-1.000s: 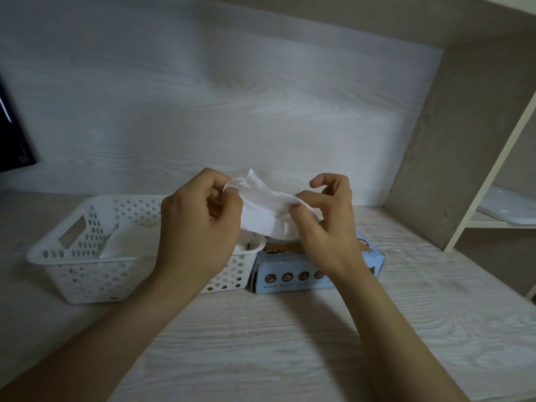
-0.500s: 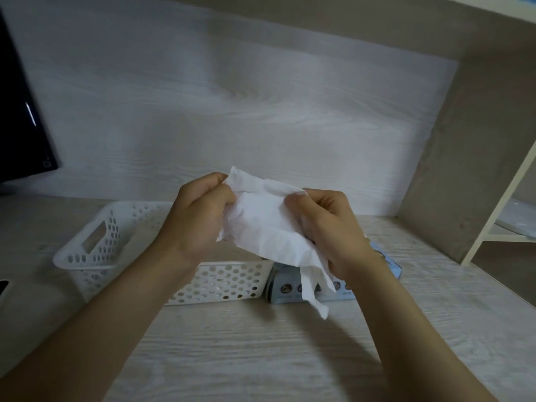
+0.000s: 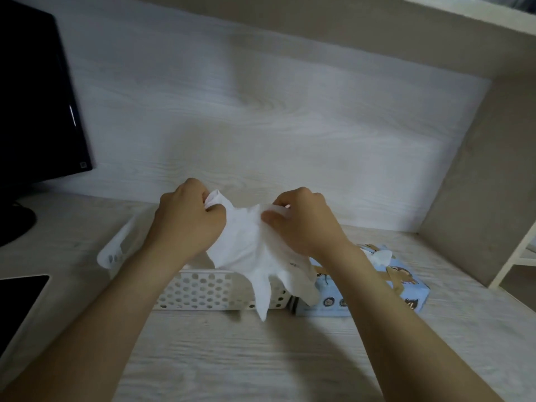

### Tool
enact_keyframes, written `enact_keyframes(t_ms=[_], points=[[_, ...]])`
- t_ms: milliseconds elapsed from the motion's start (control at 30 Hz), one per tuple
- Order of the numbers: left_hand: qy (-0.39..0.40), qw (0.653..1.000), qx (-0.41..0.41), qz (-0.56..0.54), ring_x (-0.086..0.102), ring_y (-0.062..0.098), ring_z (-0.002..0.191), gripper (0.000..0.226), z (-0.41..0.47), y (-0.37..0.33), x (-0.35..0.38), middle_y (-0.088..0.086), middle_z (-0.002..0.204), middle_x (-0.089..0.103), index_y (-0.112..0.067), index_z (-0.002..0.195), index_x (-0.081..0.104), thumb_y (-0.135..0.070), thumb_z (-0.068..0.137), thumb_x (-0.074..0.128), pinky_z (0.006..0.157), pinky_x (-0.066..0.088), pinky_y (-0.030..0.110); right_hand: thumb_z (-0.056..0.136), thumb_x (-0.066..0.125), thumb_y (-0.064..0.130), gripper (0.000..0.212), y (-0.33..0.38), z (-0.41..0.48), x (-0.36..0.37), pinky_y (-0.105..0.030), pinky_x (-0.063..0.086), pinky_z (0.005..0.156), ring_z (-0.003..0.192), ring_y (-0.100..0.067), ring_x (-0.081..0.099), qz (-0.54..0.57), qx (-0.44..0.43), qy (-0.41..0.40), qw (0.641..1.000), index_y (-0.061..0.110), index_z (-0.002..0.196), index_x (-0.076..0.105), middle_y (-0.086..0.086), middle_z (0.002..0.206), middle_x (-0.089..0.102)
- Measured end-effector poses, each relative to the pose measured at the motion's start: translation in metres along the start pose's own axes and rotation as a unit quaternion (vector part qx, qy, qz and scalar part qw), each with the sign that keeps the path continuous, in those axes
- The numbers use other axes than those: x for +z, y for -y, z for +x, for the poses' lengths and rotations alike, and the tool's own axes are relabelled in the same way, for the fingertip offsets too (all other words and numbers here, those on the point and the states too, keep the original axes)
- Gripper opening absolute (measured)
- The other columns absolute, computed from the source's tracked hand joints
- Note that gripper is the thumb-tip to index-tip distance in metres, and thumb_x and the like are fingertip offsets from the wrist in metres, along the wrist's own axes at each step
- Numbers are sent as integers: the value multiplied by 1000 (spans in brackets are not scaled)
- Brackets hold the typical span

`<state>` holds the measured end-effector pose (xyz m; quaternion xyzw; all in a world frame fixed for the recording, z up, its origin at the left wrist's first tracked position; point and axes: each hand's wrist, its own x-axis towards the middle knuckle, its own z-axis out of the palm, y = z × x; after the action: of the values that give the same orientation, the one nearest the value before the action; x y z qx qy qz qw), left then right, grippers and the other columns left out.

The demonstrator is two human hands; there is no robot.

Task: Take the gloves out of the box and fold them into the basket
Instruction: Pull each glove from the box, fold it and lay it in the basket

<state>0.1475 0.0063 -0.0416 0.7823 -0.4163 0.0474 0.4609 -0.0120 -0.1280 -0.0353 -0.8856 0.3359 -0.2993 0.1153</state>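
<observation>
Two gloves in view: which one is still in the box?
The crumpled glove poking from the blue box; the spread glove hangs between left hand and right hand.

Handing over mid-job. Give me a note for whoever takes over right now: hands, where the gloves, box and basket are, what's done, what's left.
Left hand: grips one edge of the white glove, held in the air.
Right hand: pinches the other edge; the glove's fingers hang down.
Basket: on the desk behind the glove, inside hidden by the hands.
Box: right of the basket, next glove poking from its slot.
Done: this glove is out of the box.
Left: fold it, lay it in the basket, repeat.
</observation>
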Motion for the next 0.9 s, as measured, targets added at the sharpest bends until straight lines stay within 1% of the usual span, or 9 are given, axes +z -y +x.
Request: enact_keyframes(t_ms=[100, 300, 367, 467, 533, 600, 700, 800, 900], points=[[5, 1000, -13, 13, 60, 30, 86, 19, 6, 8, -5, 15, 93, 67, -1, 99, 60, -18, 91, 59, 74, 53, 47, 100, 67, 44, 28, 6, 11, 7, -37, 53, 68, 87, -29, 66, -64, -13, 22, 998, 19, 101, 77, -4, 90, 72], [110, 992, -35, 54, 55, 27, 79, 33, 10, 26, -10, 11, 95, 55, -14, 119, 34, -7, 93, 52, 61, 39, 34, 99, 69, 50, 33, 18, 31, 17, -36, 45, 71, 95, -33, 64, -130, -28, 74, 988, 18, 107, 73, -6, 99, 65], [137, 985, -22, 105, 54, 27, 81, 27, 9, 31, -10, 11, 96, 55, -17, 111, 40, -2, 91, 48, 63, 41, 35, 97, 70, 52, 35, 20, 37, 21, -37, 45, 72, 97, -32, 63, -138, -34, 82, 986, 19, 109, 71, -5, 101, 62], [139, 975, -27, 170, 59, 30, 95, 25, 9, 34, -10, 10, 114, 60, -21, 103, 58, -1, 92, 49, 82, 53, 39, 95, 75, 50, 38, 22, 40, 27, -37, 48, 75, 98, -31, 63, -141, -60, 99, 983, 18, 114, 69, -6, 105, 62], [133, 969, -46, 201, 59, 28, 93, 25, 9, 33, -10, 7, 110, 59, -20, 105, 64, -2, 93, 52, 85, 55, 39, 93, 78, 48, 41, 22, 40, 31, -36, 50, 77, 104, -29, 65, -162, -98, 99, 977, 19, 121, 68, -6, 114, 67], [122, 963, -58, 232, 53, 23, 79, 16, 10, 34, -9, 3, 97, 53, -16, 94, 59, -2, 94, 52, 75, 51, 36, 94, 78, 40, 38, 22, 38, 33, -37, 53, 80, 106, -27, 64, -170, -123, 78, 975, 20, 125, 66, -4, 119, 65], [116, 956, -70, 260, 50, 21, 74, 24, 8, 34, -6, 5, 89, 50, -14, 77, 42, -1, 94, 52, 71, 48, 36, 96, 77, 29, 28, 22, 35, 30, -40, 56, 84, 97, -21, 63, -135, -143, 76, 977, 23, 121, 68, -1, 112, 62], [133, 950, -52, 277, 52, 33, 108, 23, 10, 34, -5, 8, 103, 45, -16, 77, 43, -2, 90, 57, 91, 50, 40, 92, 78, 51, 44, 28, 28, 17, -33, 52, 87, 85, 0, 55, -87, -139, 199, 966, 29, 128, 69, 6, 112, 56], [148, 950, -11, 275, 53, 33, 116, 16, 13, 34, -7, 9, 113, 56, -15, 91, 68, -1, 88, 62, 99, 49, 39, 81, 74, 74, 82, 33, 18, 11, -42, 50, 105, 121, -15, 56, -72, -60, 333, 938, 42, 151, 47, 8, 141, 44]])
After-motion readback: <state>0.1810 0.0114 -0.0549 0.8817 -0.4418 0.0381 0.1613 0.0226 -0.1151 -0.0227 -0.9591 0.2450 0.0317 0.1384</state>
